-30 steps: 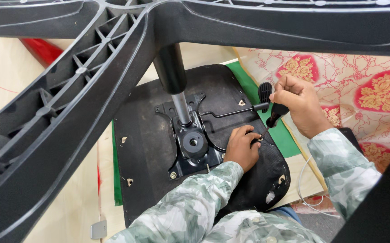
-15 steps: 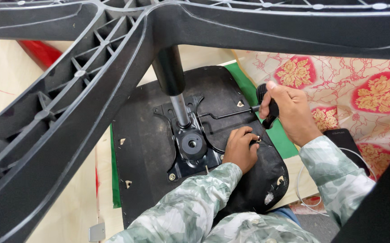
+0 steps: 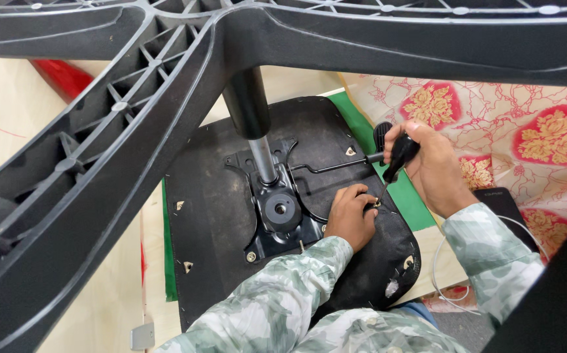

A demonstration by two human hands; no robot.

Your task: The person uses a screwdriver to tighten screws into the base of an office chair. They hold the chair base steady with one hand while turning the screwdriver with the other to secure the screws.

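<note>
A black ribbed plastic chair base (image 3: 100,150) with spreading arms filled the top and left of the view, cut off at the edges and hiding much of what lay beneath. Its black and chrome gas cylinder (image 3: 257,137) ran down into a black metal mounting plate (image 3: 277,209) bolted to the underside of a black upturned seat pan (image 3: 218,209). The seat pan lay on a green mat (image 3: 398,189), its near edge covered by the person's camouflage-patterned sleeves (image 3: 277,301). The right hand (image 3: 433,167) was closed around the black handle of a screwdriver (image 3: 398,160); its long axis slanted from upper right to lower left, the thin shaft pointing down at the seat pan just right of the plate. The tip was hidden by the left hand (image 3: 352,216), whose fingers were curled narrowly about that spot; what they pinched could not be made out. A thin black lever (image 3: 329,167) reached from the plate toward the right hand. A red and gold floral cloth (image 3: 532,131) lay to the right.
</note>
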